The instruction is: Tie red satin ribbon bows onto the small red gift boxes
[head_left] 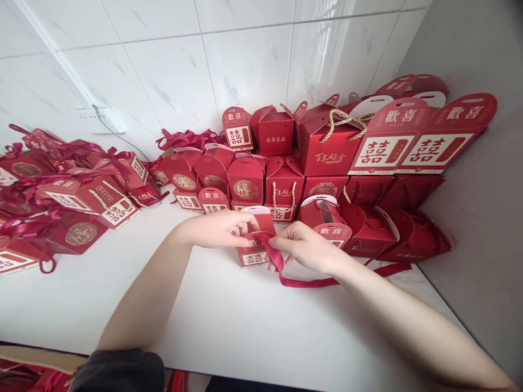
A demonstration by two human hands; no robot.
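A small red gift box (pixel 254 258) with white and gold lettering stands on the white tabletop, its top flaps up. My left hand (pixel 223 228) grips the box at its upper left, thumb on the front flap and fingers curled behind it. My right hand (pixel 296 245) pinches a dark red ribbon (pixel 304 283) at the front flap's upper edge. From there the ribbon hangs down, then trails right across the table beneath my right forearm. Whether its end passes through the flap's slot is hidden by my fingers.
Stacked red gift boxes (pixel 327 155), some with rope handles, line the tiled wall behind and to the right. Ribbon-tied boxes (pixel 69 201) pile up at left. A heap of ribbons (pixel 190 140) lies at the back. A grey panel (pixel 486 218) bounds the right side.
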